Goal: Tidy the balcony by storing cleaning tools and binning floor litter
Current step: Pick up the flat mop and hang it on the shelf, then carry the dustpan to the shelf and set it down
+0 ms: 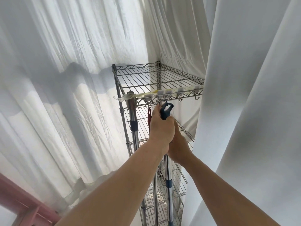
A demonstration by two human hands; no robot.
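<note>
Beside a tall wire shelf rack in a corner hung with white curtains, a person reaches up with both bare arms from the bottom of the view. Both hands meet just under the front edge of the rack's top shelf, where a row of small metal hooks hangs. The left hand is on top, its fingers curled round the upper end of a mop pole, a shiny metal tube with a blue collar that runs down in front of the rack and out of view at the bottom. The right hand sits right below and partly behind the left one, apparently also wrapped round the pole, though its fingers are mostly hidden. Above the left fist pokes the pole's dark blue hanging loop, tilted and almost touching the hook rail; whether it has caught a hook cannot be told. To the left stands a second metal pole against the rack's front post, and something small and red dangles from the rail beside it. A strip of crumpled tape clings to the shelf corner. The step in hand looks like storing a cleaning tool by hanging it up. The next move likely calls for lifting the loop a little, lining its opening up with a free hook, then lowering it so the hook takes the weight before either hand lets go.
</note>
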